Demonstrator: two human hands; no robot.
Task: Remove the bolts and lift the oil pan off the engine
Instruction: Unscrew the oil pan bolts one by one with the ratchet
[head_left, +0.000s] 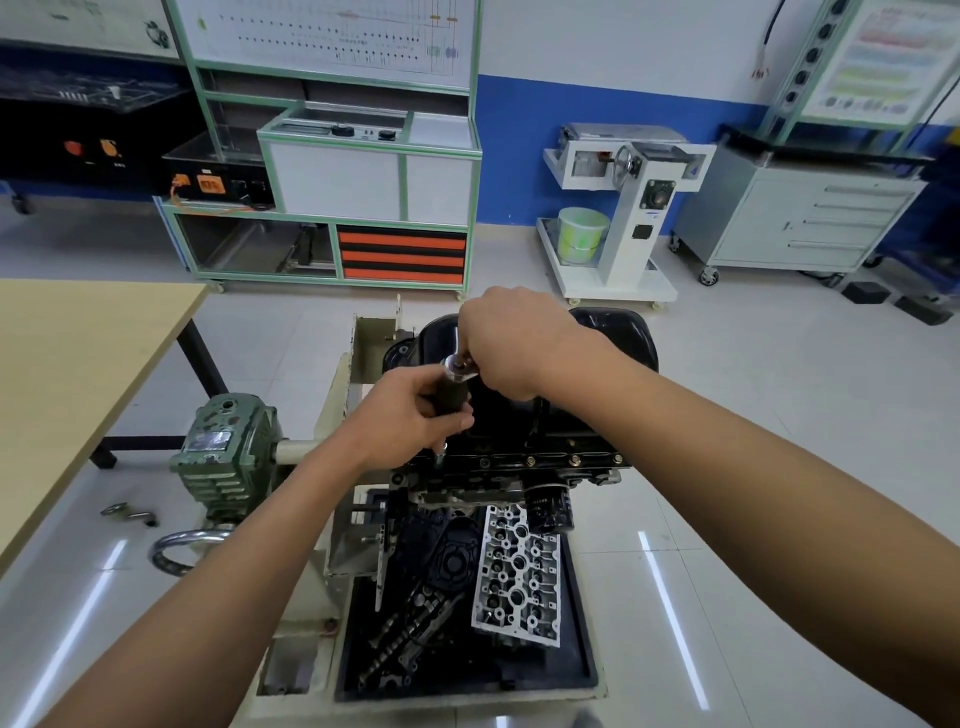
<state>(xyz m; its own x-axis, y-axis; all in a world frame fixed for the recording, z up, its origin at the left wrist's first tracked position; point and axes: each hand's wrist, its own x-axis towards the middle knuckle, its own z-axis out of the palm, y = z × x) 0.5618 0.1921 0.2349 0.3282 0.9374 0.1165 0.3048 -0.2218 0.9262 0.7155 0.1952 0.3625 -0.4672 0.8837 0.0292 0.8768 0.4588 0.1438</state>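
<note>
Oil pan (613, 332), black, sits on the engine (498, 486) directly under and behind my hands. My left hand (410, 421) wraps the black grip of the socket driver (451, 399). My right hand (509, 343) curls over its chrome top end. The driver tip meets the pan flange just below my left hand. A row of flange bolts (530, 460) runs below my right wrist.

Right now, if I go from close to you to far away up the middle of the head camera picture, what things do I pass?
Silver cylinder head → black oil filter → row of bolts → black oil pan → green bucket.
</note>
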